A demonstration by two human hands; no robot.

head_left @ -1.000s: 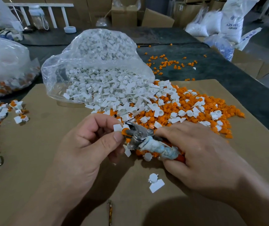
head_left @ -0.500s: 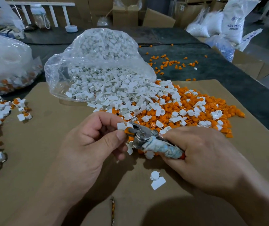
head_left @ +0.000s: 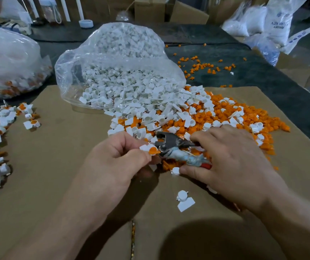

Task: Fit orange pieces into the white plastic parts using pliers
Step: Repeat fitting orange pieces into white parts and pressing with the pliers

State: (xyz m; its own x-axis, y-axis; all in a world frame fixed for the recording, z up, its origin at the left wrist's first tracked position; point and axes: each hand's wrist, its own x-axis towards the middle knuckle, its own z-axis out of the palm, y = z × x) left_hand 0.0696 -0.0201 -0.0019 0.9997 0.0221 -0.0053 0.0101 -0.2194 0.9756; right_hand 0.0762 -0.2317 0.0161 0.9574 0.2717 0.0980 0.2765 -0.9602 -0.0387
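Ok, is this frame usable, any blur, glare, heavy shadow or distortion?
Head view: wide-angle bowing toward the edges; dim, even light; soft glare on the clear bag; dark shadow across the cardboard at the bottom edge; pliers and the held white part fairly sharp; white sacks at top right smeared.

Two hands working pliers on a cardboard-covered surface (head_left: 60, 166).
The left hand (head_left: 116, 158) pinches a white part (head_left: 144, 147) bearing an orange piece (head_left: 153, 150) at the nose of the pliers (head_left: 173, 144), which the right hand (head_left: 231, 166) grips by the handles. A mixed heap (head_left: 197, 113) lies beyond both hands.
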